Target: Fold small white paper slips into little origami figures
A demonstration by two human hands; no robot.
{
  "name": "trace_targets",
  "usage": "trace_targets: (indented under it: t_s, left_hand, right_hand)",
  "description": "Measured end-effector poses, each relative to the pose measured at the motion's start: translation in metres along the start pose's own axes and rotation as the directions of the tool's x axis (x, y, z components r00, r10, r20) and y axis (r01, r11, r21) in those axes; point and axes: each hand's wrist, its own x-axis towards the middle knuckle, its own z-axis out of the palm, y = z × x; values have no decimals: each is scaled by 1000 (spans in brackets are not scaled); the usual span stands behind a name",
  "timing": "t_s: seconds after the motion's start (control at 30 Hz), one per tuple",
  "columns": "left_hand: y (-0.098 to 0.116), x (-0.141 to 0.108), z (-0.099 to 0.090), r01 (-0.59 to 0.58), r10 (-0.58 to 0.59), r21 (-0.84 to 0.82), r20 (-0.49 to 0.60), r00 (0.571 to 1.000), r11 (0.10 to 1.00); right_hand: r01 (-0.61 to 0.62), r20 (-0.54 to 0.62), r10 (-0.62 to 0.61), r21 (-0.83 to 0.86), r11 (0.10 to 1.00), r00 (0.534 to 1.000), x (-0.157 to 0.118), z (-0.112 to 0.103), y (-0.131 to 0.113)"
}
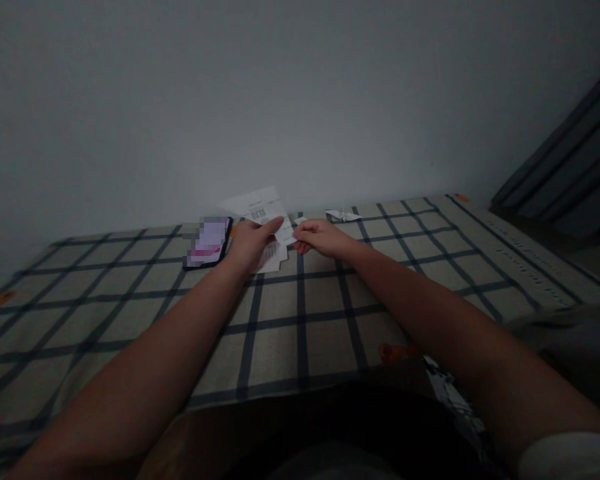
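Printed white paper slips (265, 205) with dark text and a barcode-like block are gripped by my left hand (254, 239), its thumb laid across the top one. My right hand (320, 237) is closed in a pinch at the right-hand corner of that paper. Under my left hand, more printed paper (273, 257) rests on the cloth. Just behind my right fingers a small white scrap peeks out, partly hidden. To the left of my left hand lies a phone (209, 243) with its screen lit and blurred.
A checked cloth (325, 300) covers the table, which meets a pale wall (300, 100). Near the wall, a folded white paper piece (343, 215) lies right of my hands. Dark curtain fabric (565, 140) hangs at the far right.
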Motion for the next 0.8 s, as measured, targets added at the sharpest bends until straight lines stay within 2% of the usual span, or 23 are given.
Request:
trace_targets:
  t_s: [0.2,0.3,0.43,0.63,0.8]
  left_hand:
    - [-2,-1,0,34,-34,-10,51,998,999]
    - [-1,-2,0,45,-51,68,79,996,997]
    - [2,-4,-2,55,-77,183,116,990,982]
    - [4,-7,-4,-18,-65,324,245,967,946]
    - [10,-11,-2,-34,-63,304,302,951,952]
  right_hand:
    - [9,-32,-7,66,998,999,2,-2,0]
    - [45,-53,-38,126,991,998,2,-3,-1]
    - [34,-67,-22,175,984,998,2,-3,-2]
    - [32,-131,-1,231,972,991,4,-7,-1]
    - [43,-159,-8,218,975,987,6,-7,1]
